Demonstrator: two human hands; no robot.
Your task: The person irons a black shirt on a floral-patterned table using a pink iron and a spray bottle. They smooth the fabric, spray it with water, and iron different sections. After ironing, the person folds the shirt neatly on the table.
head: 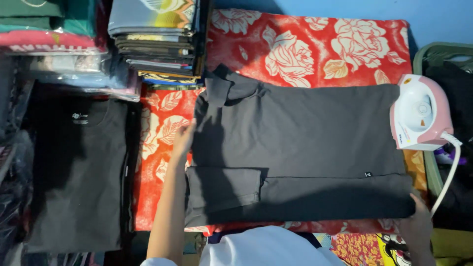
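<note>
- Right hand (418, 224), lower right of frame: gripping hem corner of dark grey polo shirt (305, 143).
- Left hand (183, 139), center-left: open, flat on shirt's folded edge.
- Shirt spread between both hands on red floral cloth (305, 49).
- Pink-white iron (420, 114) at right edge.

Dark grey cotton shirt (300, 148) lies flat on your red floral cloth (305, 47); pink-and-white plastic iron (420, 112) right, folded black shirts (79, 172) left, stacked folded clothes (157, 37) behind.
</note>
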